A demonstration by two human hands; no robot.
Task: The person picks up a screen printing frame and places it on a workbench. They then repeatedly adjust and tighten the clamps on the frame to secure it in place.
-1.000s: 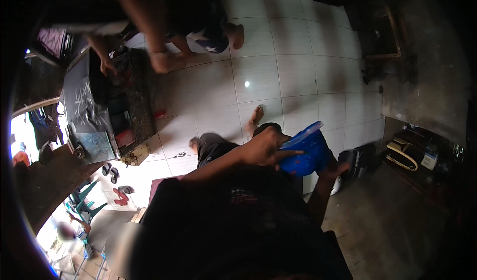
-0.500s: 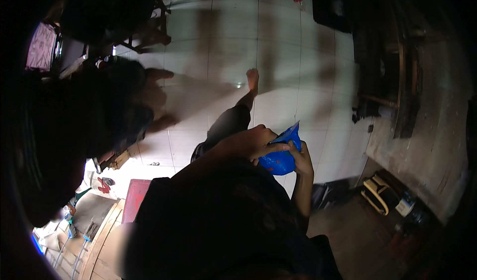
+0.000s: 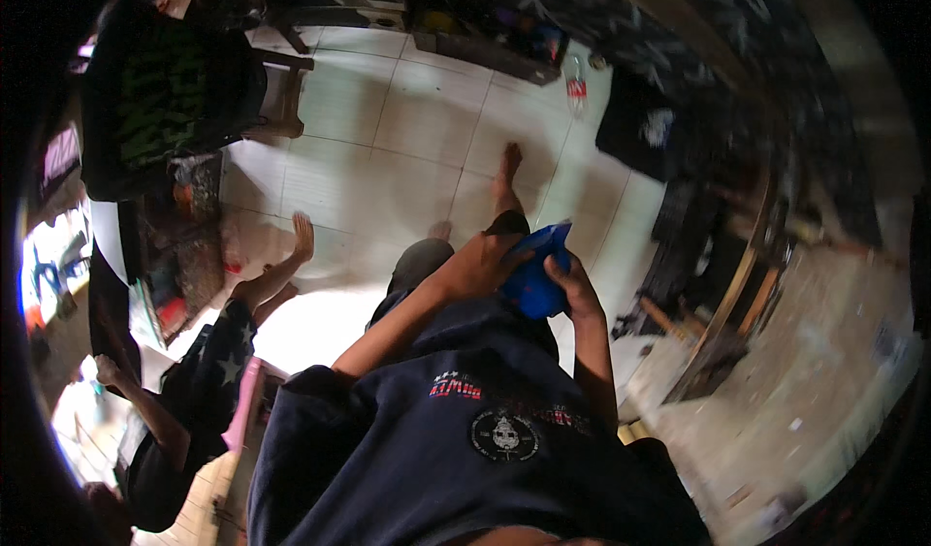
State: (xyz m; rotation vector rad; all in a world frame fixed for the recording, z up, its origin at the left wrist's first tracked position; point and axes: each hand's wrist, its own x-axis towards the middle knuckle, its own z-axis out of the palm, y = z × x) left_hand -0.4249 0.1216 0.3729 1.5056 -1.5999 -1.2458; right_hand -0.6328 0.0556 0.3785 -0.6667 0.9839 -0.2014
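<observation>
In front of my waist I hold a blue plastic packet (image 3: 533,291) with both hands. It has a rounded, filled-looking lower part and a pointed upper end. My left hand (image 3: 482,265) is closed on its left side near the top, the fingers curled and partly hidden. My right hand (image 3: 580,292) grips the right side, thumb against the plastic near the upper end. What the packet contains does not show.
A person in star-patterned shorts (image 3: 225,347) is at the left, feet on the tiled floor (image 3: 388,182). A wooden stool (image 3: 288,110) stands far left. A red-labelled bottle (image 3: 576,90) lies beyond my foot. On the right are wooden frames (image 3: 729,299) and a pale worn surface (image 3: 805,342).
The view has turned and become brighter, showing more of the far side. The packet stays in both hands, its top tilted less sharply. The person at the left appears farther down the picture.
</observation>
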